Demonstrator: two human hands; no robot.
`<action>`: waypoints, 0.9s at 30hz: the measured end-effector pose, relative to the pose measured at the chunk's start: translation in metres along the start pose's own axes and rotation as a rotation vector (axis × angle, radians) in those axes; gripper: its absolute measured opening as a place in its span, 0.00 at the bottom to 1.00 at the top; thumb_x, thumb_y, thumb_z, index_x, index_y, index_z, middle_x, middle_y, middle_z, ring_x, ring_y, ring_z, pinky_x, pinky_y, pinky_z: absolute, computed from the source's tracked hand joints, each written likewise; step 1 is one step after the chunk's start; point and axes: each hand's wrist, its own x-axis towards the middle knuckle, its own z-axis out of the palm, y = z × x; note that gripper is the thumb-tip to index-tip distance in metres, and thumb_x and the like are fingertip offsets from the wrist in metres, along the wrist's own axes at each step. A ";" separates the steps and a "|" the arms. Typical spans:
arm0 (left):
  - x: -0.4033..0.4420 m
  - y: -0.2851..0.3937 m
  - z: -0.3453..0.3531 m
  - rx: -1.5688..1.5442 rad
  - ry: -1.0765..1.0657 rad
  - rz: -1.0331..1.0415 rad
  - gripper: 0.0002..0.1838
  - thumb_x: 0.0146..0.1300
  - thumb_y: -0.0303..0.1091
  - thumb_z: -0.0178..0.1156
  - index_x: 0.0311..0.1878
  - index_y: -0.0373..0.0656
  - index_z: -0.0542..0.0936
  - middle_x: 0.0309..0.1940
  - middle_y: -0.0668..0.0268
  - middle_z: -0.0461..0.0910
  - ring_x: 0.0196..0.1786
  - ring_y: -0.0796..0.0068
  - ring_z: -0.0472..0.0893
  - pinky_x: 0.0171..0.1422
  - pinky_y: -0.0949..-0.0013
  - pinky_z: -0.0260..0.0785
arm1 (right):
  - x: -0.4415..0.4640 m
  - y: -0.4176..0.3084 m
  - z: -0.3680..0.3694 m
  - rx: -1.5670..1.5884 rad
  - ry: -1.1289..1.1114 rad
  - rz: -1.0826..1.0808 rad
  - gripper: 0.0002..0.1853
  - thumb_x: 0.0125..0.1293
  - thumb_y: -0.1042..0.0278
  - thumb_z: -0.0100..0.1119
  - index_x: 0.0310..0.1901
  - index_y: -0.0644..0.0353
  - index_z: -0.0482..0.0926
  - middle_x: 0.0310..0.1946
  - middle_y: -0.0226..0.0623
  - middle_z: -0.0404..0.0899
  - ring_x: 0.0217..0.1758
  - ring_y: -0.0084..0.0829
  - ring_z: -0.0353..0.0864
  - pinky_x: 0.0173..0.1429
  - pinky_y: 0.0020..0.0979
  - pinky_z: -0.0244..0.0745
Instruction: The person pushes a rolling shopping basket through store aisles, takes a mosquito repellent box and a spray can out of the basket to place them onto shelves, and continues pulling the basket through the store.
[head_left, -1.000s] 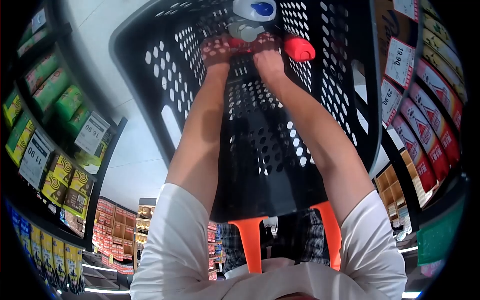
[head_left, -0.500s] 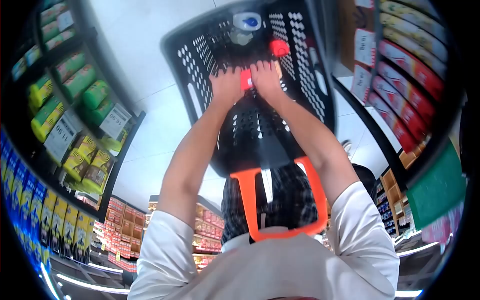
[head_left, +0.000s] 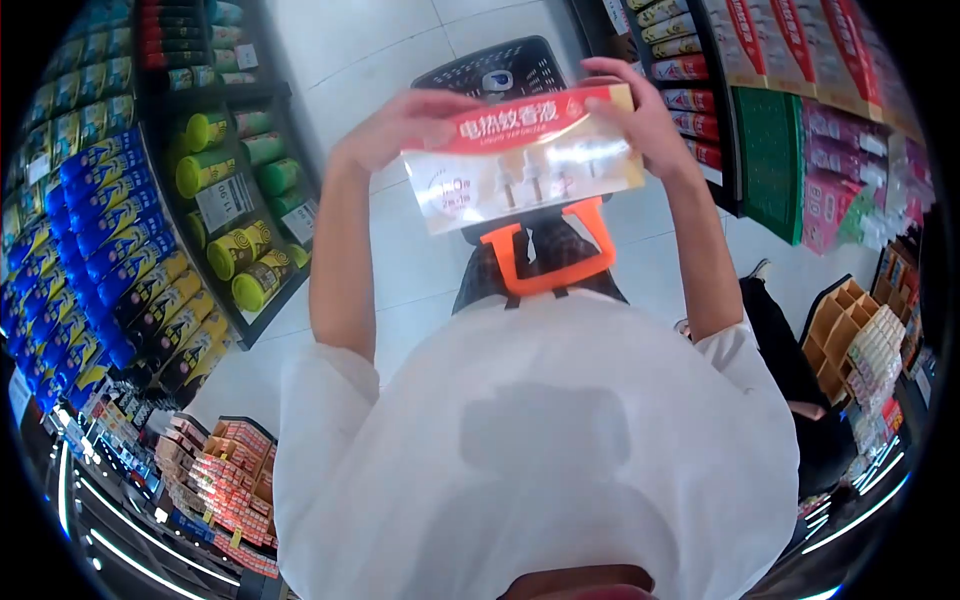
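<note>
Both hands hold up a wide red, white and gold box of liquid mosquito repellent (head_left: 525, 155), printed "LIQUID VAPORIZER". My left hand (head_left: 405, 130) grips its left end, and my right hand (head_left: 640, 115) has its right end, with fingers over the top edge. Under the box stands a black shopping basket (head_left: 545, 55), mostly hidden by it. The basket's orange handle (head_left: 555, 283) points towards my body. Inside the basket, a white item with a blue mark (head_left: 497, 82) shows above the box.
Shelves with green and yellow canisters (head_left: 235, 250) and blue packs (head_left: 105, 220) stand on the left. To the right are red packs (head_left: 690, 100), a green panel (head_left: 768, 165) and pink packages (head_left: 832, 210). A person's dark-clothed leg (head_left: 775, 320) is behind at right.
My hands were down inside the basket around something red. Now they are raised above it with the box between them, its printed front facing up. The view has shifted, showing more of my shirt.
</note>
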 end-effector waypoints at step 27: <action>0.061 0.133 0.137 -0.563 0.327 0.311 0.27 0.67 0.51 0.55 0.59 0.37 0.72 0.52 0.58 0.80 0.53 0.67 0.82 0.57 0.64 0.75 | -0.161 -0.063 -0.073 0.726 0.473 -0.236 0.15 0.68 0.62 0.60 0.49 0.62 0.73 0.42 0.37 0.80 0.43 0.27 0.84 0.45 0.29 0.82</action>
